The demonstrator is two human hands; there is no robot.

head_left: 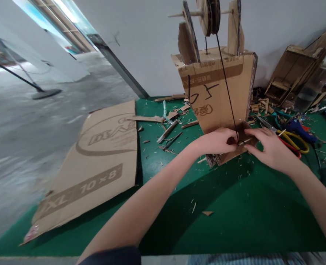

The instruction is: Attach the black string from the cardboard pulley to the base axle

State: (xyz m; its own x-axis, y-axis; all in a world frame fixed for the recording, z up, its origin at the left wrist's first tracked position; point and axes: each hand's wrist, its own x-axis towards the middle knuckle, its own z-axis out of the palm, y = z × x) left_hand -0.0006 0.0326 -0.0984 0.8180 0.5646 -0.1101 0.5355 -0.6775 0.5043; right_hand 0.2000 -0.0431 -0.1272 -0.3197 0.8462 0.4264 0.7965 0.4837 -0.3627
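Left hand [220, 141] is pinching the black cord [227, 87] (light tension probably helping), while right hand [273, 146] is curving beside it, half-spread

I see a brown cardboard tower [215, 99] standing upright near the back edge of the surface [262, 221]. Its black string [227, 85] slants down from the top wheel [206, 18], curling at the bottom.

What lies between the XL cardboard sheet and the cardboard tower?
Head view: scattered scraps and a pale teal strip on the green tabletop.
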